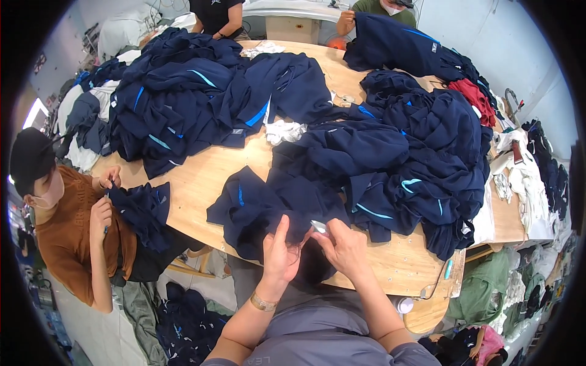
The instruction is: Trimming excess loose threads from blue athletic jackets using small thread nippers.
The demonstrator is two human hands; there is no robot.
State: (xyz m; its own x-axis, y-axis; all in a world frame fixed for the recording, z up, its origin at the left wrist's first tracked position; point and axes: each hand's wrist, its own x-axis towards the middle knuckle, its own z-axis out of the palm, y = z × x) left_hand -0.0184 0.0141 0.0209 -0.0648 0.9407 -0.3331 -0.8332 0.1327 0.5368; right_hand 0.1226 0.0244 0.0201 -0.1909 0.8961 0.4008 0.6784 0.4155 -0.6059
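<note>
At the near edge of the table, both my hands work on a navy garment (278,201) that hangs partly over the edge. My left hand (279,255) pinches a fold of its cloth between thumb and fingers, with dark strands beside them. Close by on the right, my right hand (343,249) is closed around small thread snips (318,227); only their pale tip shows above the fingers. The rest of the tool is hidden in the palm.
Navy garments with blue and turquoise trim form a large pile (177,91) at left and another (427,140) at right. White scraps (284,132) lie between them. A person in brown (85,238) handles a garment at left; two others stand across the table. A teal tool (448,269) lies near right.
</note>
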